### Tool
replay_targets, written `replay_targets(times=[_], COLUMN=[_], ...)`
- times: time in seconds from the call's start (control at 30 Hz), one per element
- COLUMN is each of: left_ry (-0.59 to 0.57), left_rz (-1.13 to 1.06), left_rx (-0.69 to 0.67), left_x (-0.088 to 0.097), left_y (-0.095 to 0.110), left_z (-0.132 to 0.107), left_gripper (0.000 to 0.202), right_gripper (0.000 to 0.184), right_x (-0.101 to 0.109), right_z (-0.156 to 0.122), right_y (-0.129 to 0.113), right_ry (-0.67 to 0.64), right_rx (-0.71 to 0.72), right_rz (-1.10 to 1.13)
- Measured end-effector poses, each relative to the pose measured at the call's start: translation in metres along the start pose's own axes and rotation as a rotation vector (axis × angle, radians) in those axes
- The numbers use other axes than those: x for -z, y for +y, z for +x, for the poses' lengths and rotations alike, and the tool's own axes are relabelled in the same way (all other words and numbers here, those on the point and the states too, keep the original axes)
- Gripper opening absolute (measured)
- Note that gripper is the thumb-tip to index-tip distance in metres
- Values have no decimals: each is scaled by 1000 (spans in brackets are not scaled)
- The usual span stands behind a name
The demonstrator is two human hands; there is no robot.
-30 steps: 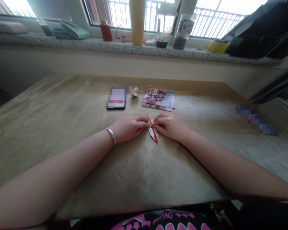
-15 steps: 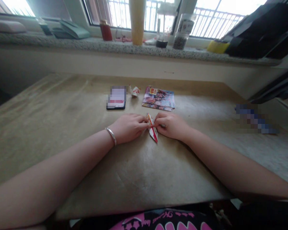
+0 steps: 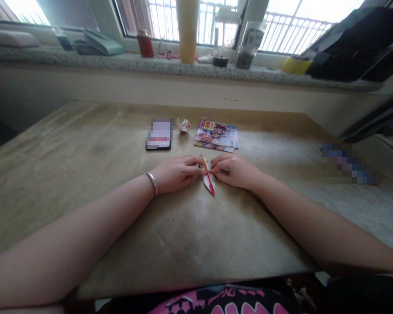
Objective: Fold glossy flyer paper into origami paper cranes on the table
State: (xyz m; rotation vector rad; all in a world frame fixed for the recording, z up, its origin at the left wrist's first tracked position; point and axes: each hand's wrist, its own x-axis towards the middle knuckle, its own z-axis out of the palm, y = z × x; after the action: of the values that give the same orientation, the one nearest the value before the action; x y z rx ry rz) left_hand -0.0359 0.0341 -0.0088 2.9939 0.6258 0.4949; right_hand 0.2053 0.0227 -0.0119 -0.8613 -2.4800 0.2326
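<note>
A narrow folded paper (image 3: 210, 183), white with red and yellow parts and pointed at its near end, lies on the table between my hands. From the left, my left hand (image 3: 175, 173) grips its edge with thumb and fingers; a silver bangle is on that wrist. My right hand (image 3: 236, 171) pinches the opposite edge, its fingers curled in. The fingertips of both hands nearly meet at the paper's middle and cover part of it. Just beyond the hands is a stack of printed leaflets (image 3: 216, 135).
A phone (image 3: 159, 134) with a blurred screen and a small folded paper piece (image 3: 184, 125) lie behind my left hand. A blurred bluish object (image 3: 349, 163) rests at the table's right. Bottles and a tall yellow cylinder (image 3: 187, 32) stand on the granite sill (image 3: 118, 61).
Both hands keep hold of the paper in nearly the same place. The fingers shift only slightly, and the paper hardly moves.
</note>
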Motion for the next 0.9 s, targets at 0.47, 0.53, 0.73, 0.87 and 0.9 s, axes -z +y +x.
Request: replay_targets(times=[0.47, 0.53, 0.73, 0.87, 0.9], left_ry=[72, 56, 42, 53, 50], left_rz=[-148, -168, -157, -93, -80], left_rx=[163, 215, 282, 276, 279], left_x=[-3, -3, -3, -6, -6], left_y=[3, 3, 7, 7, 7], left_z=[6, 7, 8, 7, 7], left_gripper=[20, 19, 20, 31, 33], right_gripper=[20, 20, 17, 29, 32], right_x=[-2, -1, 0, 1, 1], right_z=[2, 3, 1, 0, 0], right_y=[-11, -11, -11, -14, -15], right_ry=[-11, -12, -32, -49, -55], right_rx=[40, 22, -6, -33, -39], right_rz=[5, 7, 11, -25, -35])
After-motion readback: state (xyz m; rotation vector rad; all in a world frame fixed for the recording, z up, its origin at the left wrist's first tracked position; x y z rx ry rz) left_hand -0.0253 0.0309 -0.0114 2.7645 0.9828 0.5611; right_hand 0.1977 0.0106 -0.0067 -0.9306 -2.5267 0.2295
